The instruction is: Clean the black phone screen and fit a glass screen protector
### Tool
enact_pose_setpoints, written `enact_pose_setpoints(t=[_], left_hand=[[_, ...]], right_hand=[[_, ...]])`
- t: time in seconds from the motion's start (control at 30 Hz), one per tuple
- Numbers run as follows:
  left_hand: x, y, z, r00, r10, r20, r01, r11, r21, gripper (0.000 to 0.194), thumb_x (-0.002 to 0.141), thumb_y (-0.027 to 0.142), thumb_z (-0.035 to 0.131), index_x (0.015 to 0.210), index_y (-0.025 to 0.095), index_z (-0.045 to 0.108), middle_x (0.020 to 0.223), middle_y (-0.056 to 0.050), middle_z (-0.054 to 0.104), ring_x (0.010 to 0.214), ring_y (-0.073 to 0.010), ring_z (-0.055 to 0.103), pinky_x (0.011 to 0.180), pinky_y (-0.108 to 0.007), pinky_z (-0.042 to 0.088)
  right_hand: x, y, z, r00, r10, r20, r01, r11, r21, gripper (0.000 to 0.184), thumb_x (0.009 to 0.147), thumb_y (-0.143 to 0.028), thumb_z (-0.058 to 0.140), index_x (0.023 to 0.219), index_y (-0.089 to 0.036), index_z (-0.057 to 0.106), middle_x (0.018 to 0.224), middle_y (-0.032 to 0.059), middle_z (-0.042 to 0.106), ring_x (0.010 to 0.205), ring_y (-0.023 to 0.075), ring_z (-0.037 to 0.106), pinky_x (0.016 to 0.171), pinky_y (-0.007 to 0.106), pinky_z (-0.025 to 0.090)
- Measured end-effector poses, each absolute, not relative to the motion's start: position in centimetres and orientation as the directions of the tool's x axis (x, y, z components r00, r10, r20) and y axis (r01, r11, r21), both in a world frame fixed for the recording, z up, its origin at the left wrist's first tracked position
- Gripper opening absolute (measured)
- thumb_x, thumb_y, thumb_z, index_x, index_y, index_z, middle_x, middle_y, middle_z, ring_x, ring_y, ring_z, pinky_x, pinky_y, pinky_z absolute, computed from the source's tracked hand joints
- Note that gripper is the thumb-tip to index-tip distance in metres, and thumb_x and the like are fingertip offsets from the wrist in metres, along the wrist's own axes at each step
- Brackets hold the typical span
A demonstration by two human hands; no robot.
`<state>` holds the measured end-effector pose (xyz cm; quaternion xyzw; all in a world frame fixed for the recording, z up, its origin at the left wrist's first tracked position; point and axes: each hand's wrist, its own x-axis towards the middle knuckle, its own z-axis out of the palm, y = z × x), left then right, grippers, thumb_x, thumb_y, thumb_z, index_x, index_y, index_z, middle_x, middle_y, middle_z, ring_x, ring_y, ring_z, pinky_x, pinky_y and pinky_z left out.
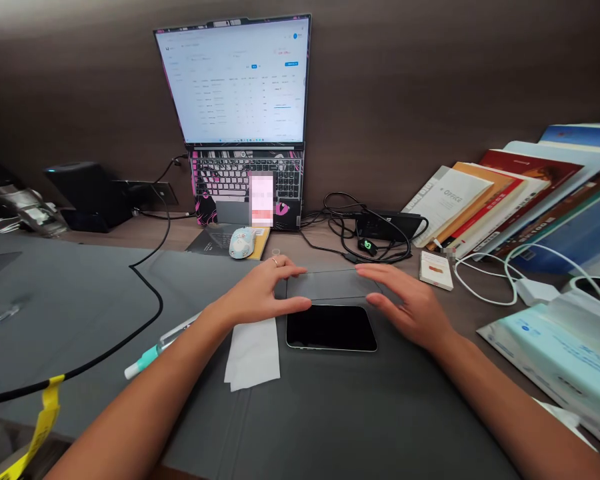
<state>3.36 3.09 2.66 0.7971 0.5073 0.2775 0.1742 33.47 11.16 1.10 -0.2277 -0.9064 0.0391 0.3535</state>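
Observation:
A black-screened phone [331,327] lies flat on a grey desk mat [330,413]. Just behind it lies a thin grey rectangular sheet [330,285]. My left hand [263,293] rests at the phone's left end, fingers stretched over the sheet's left edge, a ring on one finger. My right hand [410,303] lies at the phone's right end, fingers spread and touching the sheet's right part. Neither hand holds anything. A folded white cloth [254,352] lies under my left wrist, left of the phone.
An open laptop [240,120] stands at the back, a small mouse [241,243] before it. Black cables [375,233], a small white box [436,269], stacked books [520,193] and a white charger [533,290] fill the right. A pen-like tube [160,347] and a black cable [145,293] lie left.

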Motion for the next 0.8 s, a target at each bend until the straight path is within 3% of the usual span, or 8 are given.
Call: enact_pose_setpoints(t=[0.1, 0.2, 0.27, 0.37, 0.47, 0.53, 0.67, 0.8], left_hand=[[3.4, 3.2, 2.8, 0.333, 0.930, 0.153, 0.672, -0.348, 0.654, 0.051, 0.095, 0.057, 0.056, 0.132, 0.023, 0.062, 0.107, -0.006, 0.067, 0.092, -0.0202, 0.062, 0.083, -0.037, 0.052], [3.8, 3.1, 2.6, 0.311, 0.942, 0.122, 0.600, -0.294, 0.744, 0.048, 0.102, 0.056, 0.038, 0.125, 0.023, 0.066, 0.102, -0.005, 0.070, 0.093, -0.0199, 0.062, 0.086, -0.037, 0.050], [4.2, 3.0, 2.4, 0.302, 0.948, 0.100, 0.536, -0.255, 0.805, 0.055, 0.104, 0.057, 0.027, 0.118, 0.023, 0.068, 0.098, -0.005, 0.071, 0.093, -0.0193, 0.061, 0.084, -0.035, 0.049], [5.0, 3.0, 2.1, 0.278, 0.961, -0.002, 0.408, -0.116, 0.906, 0.066, 0.102, 0.064, 0.019, 0.112, 0.021, 0.068, 0.084, -0.005, 0.070, 0.080, -0.0173, 0.059, 0.068, -0.030, 0.045], [5.6, 3.1, 2.1, 0.277, 0.958, -0.070, 0.263, -0.006, 0.965, 0.072, 0.098, 0.068, 0.017, 0.102, 0.018, 0.068, 0.070, -0.003, 0.066, 0.067, -0.0147, 0.053, 0.058, -0.027, 0.038], [5.8, 3.2, 2.3, 0.289, 0.952, -0.104, 0.203, 0.045, 0.978, 0.072, 0.097, 0.069, 0.017, 0.097, 0.017, 0.068, 0.063, -0.002, 0.063, 0.057, -0.0124, 0.045, 0.055, -0.026, 0.033], [5.7, 3.3, 2.4, 0.296, 0.938, -0.180, 0.192, 0.126, 0.973, 0.075, 0.096, 0.071, 0.015, 0.097, 0.016, 0.067, 0.058, -0.002, 0.061, 0.051, -0.0118, 0.041, 0.054, -0.026, 0.030], [4.8, 3.4, 2.0, 0.210, 0.975, -0.070, 0.404, -0.021, 0.915, 0.076, 0.099, 0.069, 0.011, 0.101, 0.018, 0.067, 0.070, -0.003, 0.066, 0.057, -0.0137, 0.045, 0.057, -0.028, 0.035]], right_hand=[[33.5, 11.3, 0.9, -0.619, 0.465, 0.633, 0.396, 0.881, -0.259, 0.037, 0.105, -0.042, 0.044, 0.134, -0.024, 0.059, 0.112, 0.0082, 0.076, 0.101, 0.0240, 0.073, 0.093, 0.039, 0.058], [33.4, 11.2, 0.7, -0.599, 0.511, 0.616, 0.418, 0.856, -0.303, 0.037, 0.107, -0.040, 0.040, 0.138, -0.026, 0.055, 0.097, 0.0051, 0.076, 0.087, 0.0209, 0.075, 0.087, 0.036, 0.059], [33.2, 11.1, 0.6, -0.579, 0.548, 0.604, 0.418, 0.835, -0.358, 0.045, 0.107, -0.042, 0.040, 0.148, -0.027, 0.043, 0.093, 0.0040, 0.075, 0.081, 0.0198, 0.074, 0.083, 0.035, 0.060], [33.0, 10.8, 0.6, -0.585, 0.540, 0.605, 0.345, 0.841, -0.416, 0.067, 0.103, -0.054, 0.044, 0.160, -0.028, 0.019, 0.100, 0.0051, 0.072, 0.080, 0.0198, 0.073, 0.081, 0.036, 0.060], [32.8, 10.5, 0.6, -0.639, 0.505, 0.581, 0.334, 0.862, -0.382, 0.093, 0.092, -0.065, 0.058, 0.162, -0.028, 0.010, 0.116, 0.0097, 0.068, 0.090, 0.0234, 0.072, 0.087, 0.040, 0.060], [32.7, 10.5, 0.6, -0.659, 0.504, 0.558, 0.370, 0.863, -0.343, 0.097, 0.090, -0.064, 0.063, 0.162, -0.027, 0.011, 0.123, 0.0125, 0.066, 0.101, 0.0264, 0.071, 0.093, 0.043, 0.058], [32.8, 10.7, 0.5, -0.656, 0.505, 0.561, 0.417, 0.862, -0.288, 0.078, 0.093, -0.058, 0.062, 0.154, -0.024, 0.030, 0.123, 0.0128, 0.067, 0.111, 0.0286, 0.068, 0.101, 0.045, 0.054], [33.0, 10.9, 0.7, -0.682, 0.519, 0.515, 0.444, 0.854, -0.272, 0.065, 0.087, -0.060, 0.068, 0.137, -0.024, 0.046, 0.120, 0.0118, 0.068, 0.110, 0.0306, 0.068, 0.098, 0.046, 0.056]])
